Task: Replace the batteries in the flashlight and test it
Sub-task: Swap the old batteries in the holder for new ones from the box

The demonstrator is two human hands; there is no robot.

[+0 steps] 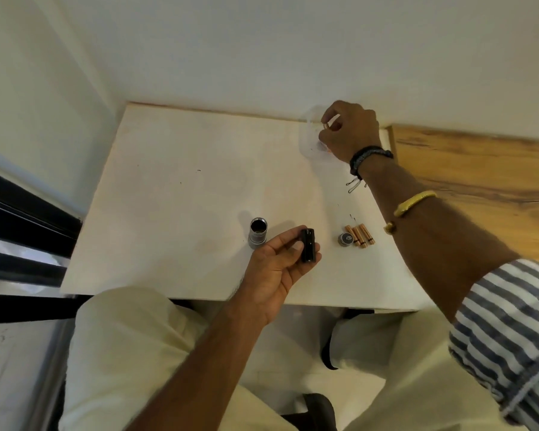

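The left hand (277, 262) was held palm-up just over the near edge of the pale white worktop (181, 188), its thumb and fingers closed around a short black cylindrical battery holder (307, 246), which stood roughly upright in the grip. Just to the left of that hand, a silver metal flashlight body (257, 233) stood on end on the worktop with its open, dark-lined mouth facing up.

To the right of the holder lay a small round dark flashlight cap (345, 238), and touching it on its right were three copper-and-black slim batteries (360, 235), lying side by side and fanned slightly apart at their far ends.

The right hand (350, 132) was stretched out to the far right corner of the worktop, near the white wall. Its thumb and forefinger were pinched together on something small and pale orange; it was too blurred to tell what. Beneath and beside that hand lay a clear plastic wrapper or packet (308, 135), barely visible against the worktop. The right wrist wore a dark braided band (367, 157), the forearm a yellow metal bangle (413, 202), and the striped blue-and-white sleeve (507, 340) was rolled up above the elbow.
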